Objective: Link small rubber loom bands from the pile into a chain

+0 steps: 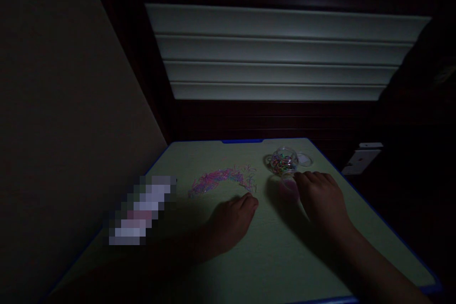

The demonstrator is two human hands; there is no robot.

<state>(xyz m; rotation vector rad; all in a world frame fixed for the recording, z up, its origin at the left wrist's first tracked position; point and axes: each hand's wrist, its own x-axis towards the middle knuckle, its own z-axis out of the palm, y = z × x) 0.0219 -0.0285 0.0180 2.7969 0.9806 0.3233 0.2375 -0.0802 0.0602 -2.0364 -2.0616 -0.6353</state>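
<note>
A scatter of small pink and coloured bands (223, 180) is spread on the pale table (285, 256), just beyond the left hand (231, 223), whose fingers are curled and hold nothing. The right hand (322, 199) is laid flat beside a clear jar (284, 160) of bands; its lid (304, 159) lies adjacent.

The pale green worktop (270, 256) looks smooth and matt, like laminate, with a glossy blue plastic edge band (242, 141). The small round clear jar (283, 160) seems glossy, transparent plastic or glass; which, the dim light hides. The scattered pink and purple bands (221, 179) look thin, rubbery and slightly translucent.
</note>
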